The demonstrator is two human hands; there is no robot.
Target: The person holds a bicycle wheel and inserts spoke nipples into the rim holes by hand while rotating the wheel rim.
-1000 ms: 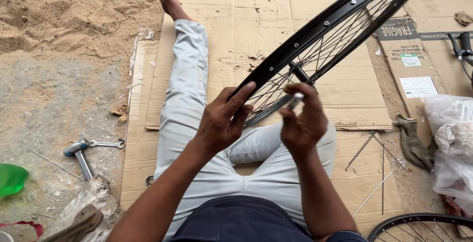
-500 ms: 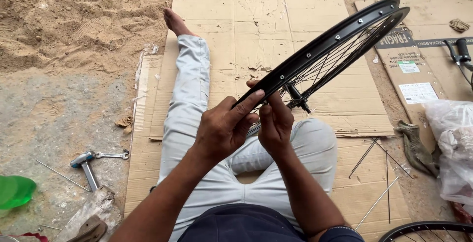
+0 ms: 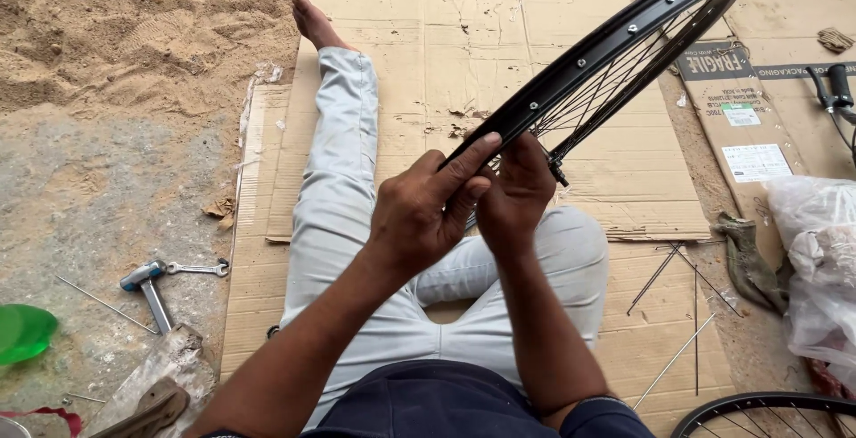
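Observation:
A black bicycle wheel rim [image 3: 615, 45] with thin spokes [image 3: 615, 99] tilts up from my lap toward the upper right. My left hand [image 3: 423, 210] grips its near edge, fingers stretched along the rim. Pressed against it from the right, my right hand [image 3: 517, 190] holds the same near part of the rim; what its fingertips pinch is hidden. I sit on flattened cardboard [image 3: 499, 28] with my left leg [image 3: 343, 135] stretched out and the right knee [image 3: 571, 242] bent.
Loose spokes [image 3: 664, 273] lie on the cardboard at right, beside a rag [image 3: 744, 255] and a white plastic bag [image 3: 816, 268]. Another wheel [image 3: 767, 411] shows at bottom right. A hammer [image 3: 147, 286] and spanner [image 3: 196, 268] lie on the ground at left, near a green bowl [image 3: 22, 331]. Sand lies beyond.
My hands came together on the rim's near edge. The right hand, earlier holding a small silvery part by the spokes, now presses against the left. The wheel shifted slightly.

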